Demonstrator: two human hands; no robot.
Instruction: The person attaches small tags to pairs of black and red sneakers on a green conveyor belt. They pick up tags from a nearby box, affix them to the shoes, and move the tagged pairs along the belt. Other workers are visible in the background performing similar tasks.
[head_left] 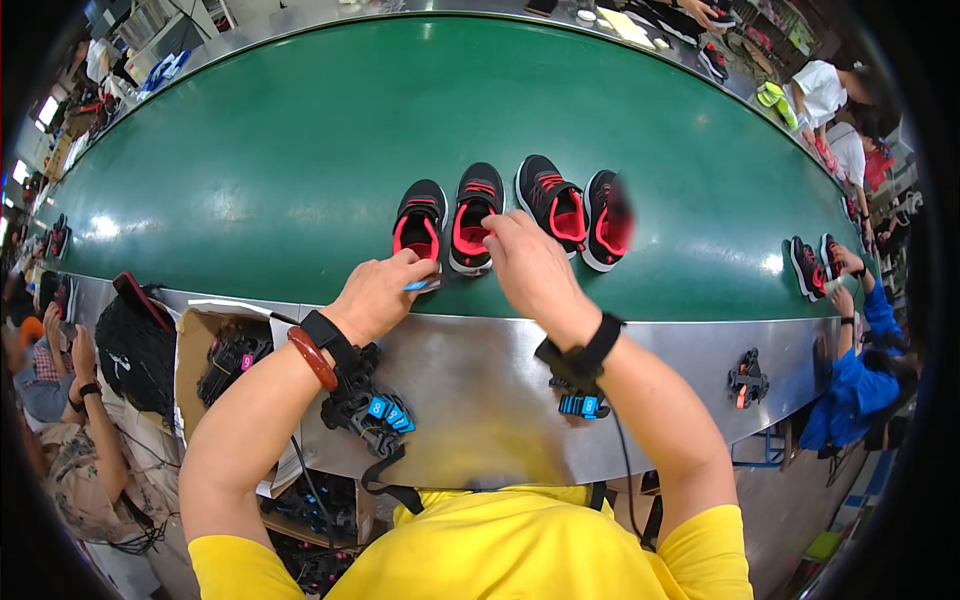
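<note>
Four is avoided here: several black sneakers with red lining and laces stand in a row on the green belt, toes away from me. At the heel of the leftmost sneaker (418, 222) is my left hand (375, 295), its fingers closed on a small blue piece (415, 286). Bent over the second sneaker (478, 205), my right hand (538, 268) pinches at its collar; its fingertips partly cover the opening. Right of that hand stand a third sneaker (548, 195) and a fourth sneaker (603, 225), partly blurred.
On the metal ledge lie black plastic pieces with blue tags (385, 412), another tagged bunch (580, 403) and a black piece (748, 380). A cardboard box (190, 370) stands left. Co-workers sit on both sides; a blue-sleeved person (850, 385) handles sneakers at right.
</note>
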